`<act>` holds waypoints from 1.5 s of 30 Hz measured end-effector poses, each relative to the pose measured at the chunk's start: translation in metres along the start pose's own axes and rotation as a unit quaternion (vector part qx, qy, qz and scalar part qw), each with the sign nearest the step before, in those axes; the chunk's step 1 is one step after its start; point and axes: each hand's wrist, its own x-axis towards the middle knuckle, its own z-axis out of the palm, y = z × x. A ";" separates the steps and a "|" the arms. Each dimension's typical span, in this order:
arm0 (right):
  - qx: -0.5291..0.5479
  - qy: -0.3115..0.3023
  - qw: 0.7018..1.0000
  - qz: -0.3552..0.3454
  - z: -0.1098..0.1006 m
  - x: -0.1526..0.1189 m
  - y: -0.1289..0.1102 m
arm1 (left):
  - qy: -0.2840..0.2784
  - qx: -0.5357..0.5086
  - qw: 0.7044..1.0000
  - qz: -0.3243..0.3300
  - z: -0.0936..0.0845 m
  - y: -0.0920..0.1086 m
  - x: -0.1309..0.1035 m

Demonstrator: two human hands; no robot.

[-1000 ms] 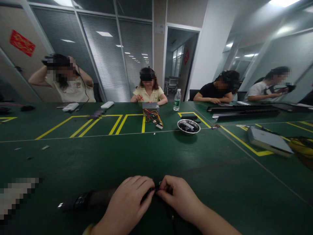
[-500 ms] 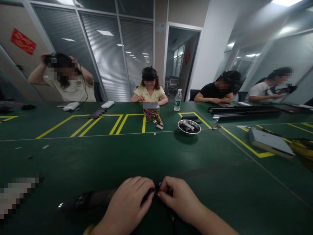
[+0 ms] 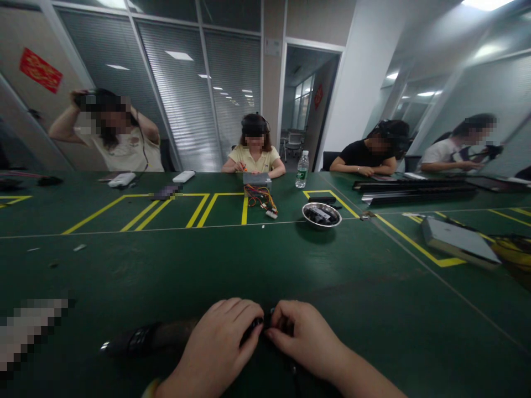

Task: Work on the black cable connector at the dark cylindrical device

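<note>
My left hand is curled at the front of the table, its thumb and fingers closed on a small black part that is mostly hidden. Facing it, my right hand pinches a small dark piece, too covered by the fingertips to name. Only a narrow gap separates the two sets of fingertips. Left of my left hand lies a dark cylindrical tool with a shiny metal tip; my hand hides its other end. A thin black cord shows under my right wrist.
Beyond my hands, a metal bowl holds black parts. Farther back are a power supply with coloured wires, a water bottle and black rails. A grey box lies right. Several people sit across the green table.
The small gap between my fingertips has widened slightly, with the dark piece in my right hand drawn a little away from the black part in my left. Otherwise little has moved.
</note>
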 end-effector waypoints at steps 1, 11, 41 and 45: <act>-0.016 -0.002 1.000 -0.009 -0.001 0.000 -0.001 | 0.001 0.001 1.000 0.001 0.000 0.000 0.000; -0.104 -0.008 0.992 -0.065 -0.003 -0.003 -0.009 | 0.002 -0.010 1.000 -0.009 -0.007 0.005 0.000; 0.047 0.027 0.998 -0.016 -0.001 0.002 0.009 | 0.012 -0.010 1.000 0.007 -0.011 0.003 -0.003; 0.054 0.031 0.998 -0.006 -0.002 0.002 0.010 | 0.009 -0.016 1.000 -0.002 -0.010 0.003 -0.003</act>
